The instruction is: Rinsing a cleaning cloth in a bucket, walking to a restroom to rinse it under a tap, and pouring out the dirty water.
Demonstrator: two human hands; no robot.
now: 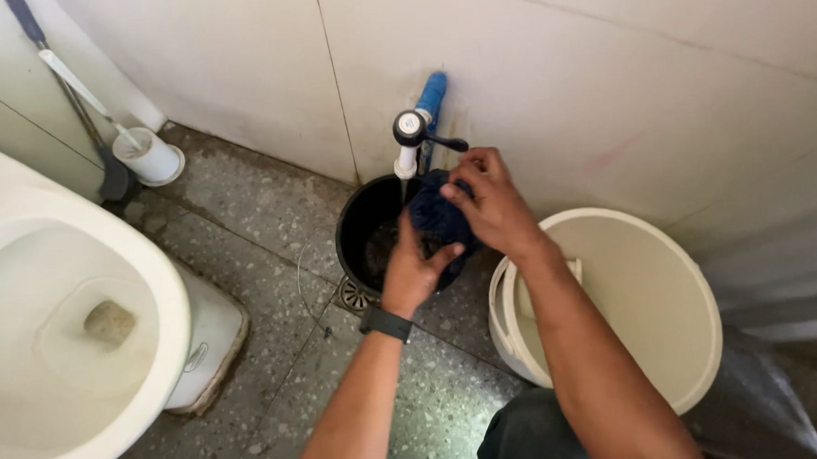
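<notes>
Both hands meet over the black bucket (365,233), working a dark blue cloth (437,221) under the wall tap (412,137). The right hand (492,203) is clenched over the top and far side of the cloth, fingers curled into the bundle. The left hand (414,271), a dark watch (385,323) at its wrist, grasps the lower near side, thumb and fingers wrapped around the fabric. So the cloth hangs bunched between the two hands, above the mouth of the bucket and just below the tap's white spout.

It looks soft and limp, with no shape of its own, folding wherever the fingers press. Held under the tap as it is, it is likely soaked, and so heavier than it would be dry, slack and dripping, perhaps a little slippery. Nothing about it seems fragile. A full fistful of the bunched middle would hold better than a pinch at a loose edge, which would let the rest sag and trail.

Whether water is running from the spout is hard to tell. The bucket stands against the tiled wall, beside a floor drain (354,296). Just to its right sits a larger cream bucket (679,337). On the speckled floor (270,217) to the left are a white toilet bowl (154,296) and, in the corner, a toilet brush in its white holder (153,156).
</notes>
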